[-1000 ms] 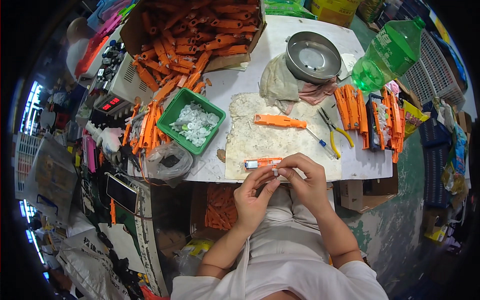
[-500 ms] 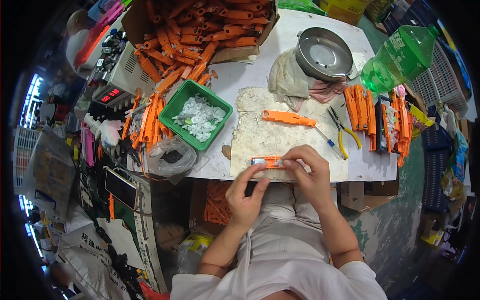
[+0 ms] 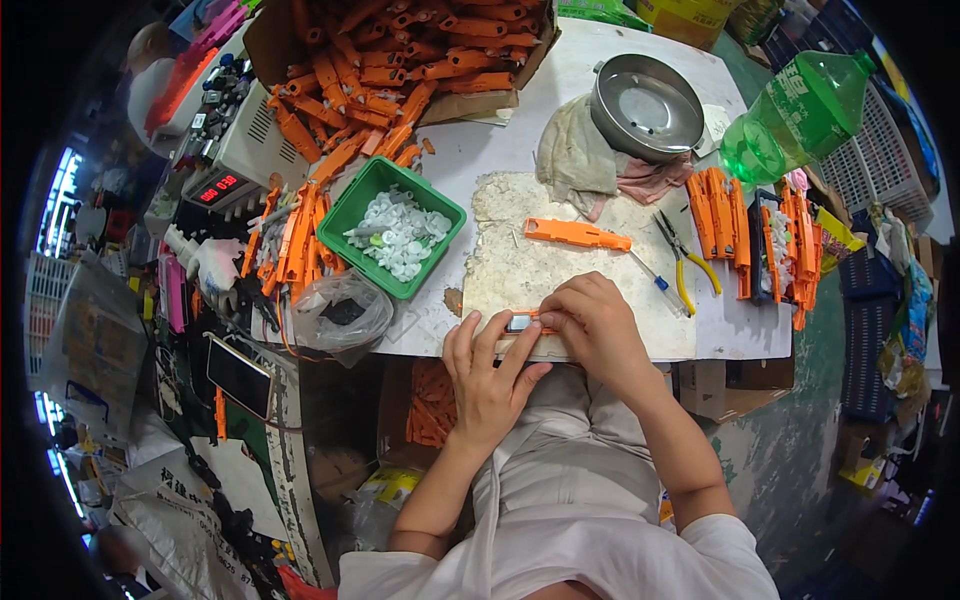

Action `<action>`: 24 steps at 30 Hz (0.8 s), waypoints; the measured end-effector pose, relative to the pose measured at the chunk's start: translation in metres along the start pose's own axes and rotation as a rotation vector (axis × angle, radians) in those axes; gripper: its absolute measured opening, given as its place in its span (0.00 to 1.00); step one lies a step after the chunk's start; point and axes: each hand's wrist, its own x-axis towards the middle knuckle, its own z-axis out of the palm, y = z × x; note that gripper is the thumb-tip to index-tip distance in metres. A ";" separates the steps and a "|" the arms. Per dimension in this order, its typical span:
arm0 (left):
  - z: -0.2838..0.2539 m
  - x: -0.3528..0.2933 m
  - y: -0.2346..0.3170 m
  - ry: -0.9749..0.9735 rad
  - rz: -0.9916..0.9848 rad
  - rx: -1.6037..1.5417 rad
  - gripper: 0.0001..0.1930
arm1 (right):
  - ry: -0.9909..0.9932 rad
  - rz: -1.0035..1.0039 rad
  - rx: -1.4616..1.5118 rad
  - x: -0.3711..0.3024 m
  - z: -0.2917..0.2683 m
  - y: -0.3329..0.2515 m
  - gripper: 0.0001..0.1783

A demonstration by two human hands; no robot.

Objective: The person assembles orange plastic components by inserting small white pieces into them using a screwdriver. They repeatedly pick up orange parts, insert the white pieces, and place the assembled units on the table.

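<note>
Left hand (image 3: 487,392): spreading wide, holding the thumb well apart, reaching an index fingertip to the small orange-and-grey part (image 3: 521,322)
Right hand (image 3: 600,330): bunching thumb and fingers over the right end of the same part; hiding the fingertips, so cannot tell whether pinching anything
Small orange-and-grey part: lying flat between both hands, close to the near edge of the worn cream sheet (image 3: 492,285)
Worn cream sheet: covering the middle of the white table (image 3: 500,150) up to its near edge
Long orange case (image 3: 575,235): lying crosswise near the middle of the sheet
Screwdriver (image 3: 656,284): slanting just beside the right end of the case
Pliers (image 3: 685,285): lying across the sheet's right edge, parting yellow handles toward the near edge
Green bin (image 3: 365,270): standing left of the sheet, holding white plastic pieces (image 3: 400,240)
Plastic bag (image 3: 345,315): slumping at the table's near left corner
Metal bowl (image 3: 650,100): resting partly on a pale cloth (image 3: 577,160) and a pink cloth (image 3: 655,180), beyond the sheet's far edge
Row of orange cases (image 3: 715,220): leaning together near the table's right edge
Green bottle (image 3: 800,115): standing toward the far right corner
Cardboard box (image 3: 470,108): spilling orange pieces (image 3: 380,75) at the far left corner
</note>
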 end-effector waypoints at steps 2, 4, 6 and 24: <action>0.001 0.000 -0.001 -0.010 0.005 0.016 0.21 | -0.020 -0.001 -0.014 0.001 -0.002 0.000 0.05; 0.001 0.000 -0.001 -0.016 0.007 0.017 0.21 | -0.030 -0.008 -0.036 0.001 -0.004 0.000 0.05; 0.001 0.000 -0.001 -0.019 0.008 0.017 0.21 | -0.039 -0.003 -0.050 0.002 -0.007 -0.001 0.05; 0.003 -0.003 0.005 -0.062 0.009 0.102 0.23 | -0.136 -0.002 -0.047 0.011 -0.009 0.001 0.07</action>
